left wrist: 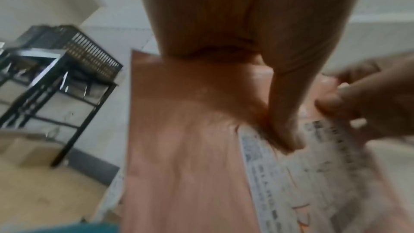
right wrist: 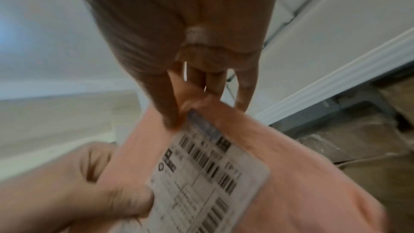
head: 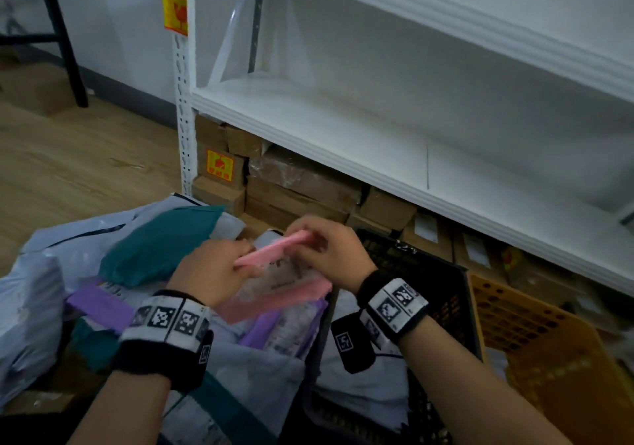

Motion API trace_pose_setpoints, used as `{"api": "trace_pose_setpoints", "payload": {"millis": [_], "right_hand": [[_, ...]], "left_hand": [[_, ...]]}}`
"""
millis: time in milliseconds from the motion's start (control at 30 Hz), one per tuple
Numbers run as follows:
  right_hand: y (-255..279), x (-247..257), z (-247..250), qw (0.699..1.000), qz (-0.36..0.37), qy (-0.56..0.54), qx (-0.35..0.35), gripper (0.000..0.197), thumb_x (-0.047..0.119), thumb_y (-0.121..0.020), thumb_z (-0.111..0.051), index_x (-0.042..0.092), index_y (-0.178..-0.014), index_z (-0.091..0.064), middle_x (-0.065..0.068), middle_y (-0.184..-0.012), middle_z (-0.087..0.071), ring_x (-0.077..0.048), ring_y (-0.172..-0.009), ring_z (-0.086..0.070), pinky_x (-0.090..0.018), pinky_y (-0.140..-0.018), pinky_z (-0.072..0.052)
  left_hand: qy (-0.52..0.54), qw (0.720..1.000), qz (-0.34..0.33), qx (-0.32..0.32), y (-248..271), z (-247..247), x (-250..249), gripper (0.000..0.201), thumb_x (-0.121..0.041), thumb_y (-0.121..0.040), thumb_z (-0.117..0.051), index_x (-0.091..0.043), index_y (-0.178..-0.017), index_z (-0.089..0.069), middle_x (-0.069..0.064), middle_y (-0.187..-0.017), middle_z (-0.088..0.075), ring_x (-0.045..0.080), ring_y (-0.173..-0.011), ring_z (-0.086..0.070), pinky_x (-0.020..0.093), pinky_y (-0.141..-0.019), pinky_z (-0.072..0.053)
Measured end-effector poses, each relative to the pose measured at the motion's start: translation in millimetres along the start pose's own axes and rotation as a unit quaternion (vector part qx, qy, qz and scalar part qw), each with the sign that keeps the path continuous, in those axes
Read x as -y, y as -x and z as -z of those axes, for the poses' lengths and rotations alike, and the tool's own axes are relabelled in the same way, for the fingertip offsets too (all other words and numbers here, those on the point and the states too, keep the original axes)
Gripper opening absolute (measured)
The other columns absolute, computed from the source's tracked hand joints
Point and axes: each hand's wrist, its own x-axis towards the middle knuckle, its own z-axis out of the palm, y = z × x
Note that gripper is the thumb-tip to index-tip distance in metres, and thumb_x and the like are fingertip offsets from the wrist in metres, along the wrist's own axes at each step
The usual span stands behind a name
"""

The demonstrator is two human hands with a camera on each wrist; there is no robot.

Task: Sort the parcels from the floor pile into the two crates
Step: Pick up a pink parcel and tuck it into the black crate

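Above the floor pile (head: 103, 249), a pink parcel (head: 274, 249) is pinched at its top edge by both hands: the left hand (head: 212, 269) grasps the end toward 8 o'clock, the right hand (head: 329, 252) the end toward 2 o'clock, so its long axis runs along that line. Its shipping label (right wrist: 201, 174) faces the person. The black crate (head: 442, 293) lies at 4 o'clock from the parcel, the orange crate (head: 507, 310) beyond it; the right hand is nearer both, so I judge it best placed for the drop.
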Motion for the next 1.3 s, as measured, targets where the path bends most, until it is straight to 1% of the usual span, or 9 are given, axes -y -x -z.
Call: {"api": "trace_pose_setpoints", "payload": {"millis": [67,133,200,333,467,667,1033,1167,1300], "right_hand": [[17,-6,23,0.994,-0.065,-0.061,-0.069,0.048,0.022,-0.085,-0.078,0.023,-0.128,-0.056,0.011,-0.118,-0.066,-0.003,-0.111,-0.061,-0.017,-0.092,-0.047],[35,-19,36,0.975,-0.155,-0.11,-0.117,0.072,0.029,-0.083,-0.081,0.021,-0.142,-0.04,0.006,-0.132,-0.058,-0.005,-0.123,-0.054,-0.016,-0.098,-0.044],[54,-33,39,0.944,-0.241,-0.19,-0.119,0.082,0.028,-0.082,-0.082,0.014,-0.146,-0.034,-0.003,-0.138,-0.055,-0.014,-0.126,-0.055,-0.029,-0.102,-0.048],[91,-48,33,0.866,-0.295,-0.395,-0.084,0.063,0.037,-0.073,-0.089,0.016,-0.126,-0.063,-0.003,-0.12,-0.073,-0.02,-0.107,-0.071,-0.034,-0.08,-0.06],[111,-54,28,0.823,-0.261,-0.493,-0.109,0.049,0.028,-0.073,-0.089,0.01,-0.115,-0.074,-0.01,-0.119,-0.073,-0.028,-0.11,-0.071,-0.038,-0.086,-0.059],[124,-50,38,0.802,-0.255,-0.51,-0.178,0.038,0.005,-0.081,-0.079,-0.002,-0.117,-0.069,-0.016,-0.114,-0.074,-0.032,-0.105,-0.072,-0.039,-0.082,-0.061],[135,-63,50,0.802,-0.259,-0.506,-0.182,0.038,0.008,-0.084,-0.078,0.0,-0.12,-0.067,-0.014,-0.114,-0.074,-0.031,-0.105,-0.072,-0.041,-0.086,-0.061],[140,-79,57,0.815,-0.269,-0.472,-0.2,0.034,0.007,-0.085,-0.077,0.002,-0.118,-0.069,-0.012,-0.111,-0.075,-0.028,-0.102,-0.073,-0.037,-0.082,-0.062],[152,-107,77,0.866,-0.314,-0.325,-0.215,0.014,0.01,-0.088,-0.074,0.009,-0.102,-0.072,-0.012,-0.103,-0.077,-0.023,-0.091,-0.075,-0.034,-0.077,-0.062]], "left_hand": [[0.083,0.996,0.025,-0.022,-1,1,-10,0.017,-0.04,-0.081,-0.073,-0.027,-0.077,-0.063,-0.004,-0.071,-0.063,0.02,-0.073,-0.061,0.024,-0.056,-0.037],[0.186,0.978,0.051,-0.084,-2,-5,-19,0.01,-0.029,-0.082,-0.075,-0.022,-0.084,-0.067,-0.002,-0.074,-0.065,0.018,-0.071,-0.061,0.023,-0.056,-0.039],[0.344,0.931,0.083,-0.09,-1,-15,-31,0.01,-0.02,-0.083,-0.073,-0.016,-0.092,-0.072,-0.006,-0.077,-0.071,0.012,-0.071,-0.068,0.021,-0.057,-0.047],[0.567,0.814,0.128,0.0,1,-36,-64,0.023,-0.014,-0.082,-0.073,-0.008,-0.105,-0.071,0.008,-0.097,-0.076,0.023,-0.089,-0.073,0.033,-0.071,-0.06],[0.6,0.791,0.111,0.043,3,-51,-92,0.027,-0.014,-0.077,-0.075,-0.01,-0.104,-0.072,0.011,-0.1,-0.075,0.027,-0.092,-0.073,0.035,-0.071,-0.059],[0.597,0.794,0.085,0.072,5,-62,-111,0.027,-0.016,-0.078,-0.075,-0.011,-0.105,-0.072,0.011,-0.102,-0.075,0.027,-0.093,-0.072,0.034,-0.07,-0.06],[0.56,0.818,0.094,0.087,-1,-79,-122,0.037,-0.022,-0.074,-0.078,-0.011,-0.109,-0.07,0.009,-0.102,-0.075,0.026,-0.095,-0.072,0.045,-0.084,-0.057],[0.499,0.859,0.072,0.087,-3,-101,-126,0.031,-0.03,-0.079,-0.076,-0.015,-0.106,-0.071,0.003,-0.1,-0.076,0.023,-0.093,-0.072,0.045,-0.085,-0.056],[0.319,0.945,0.025,0.071,-5,-136,-107,0.022,-0.025,-0.091,-0.064,-0.018,-0.111,-0.064,0.0,-0.107,-0.071,0.023,-0.106,-0.065,0.04,-0.097,-0.05]]}}
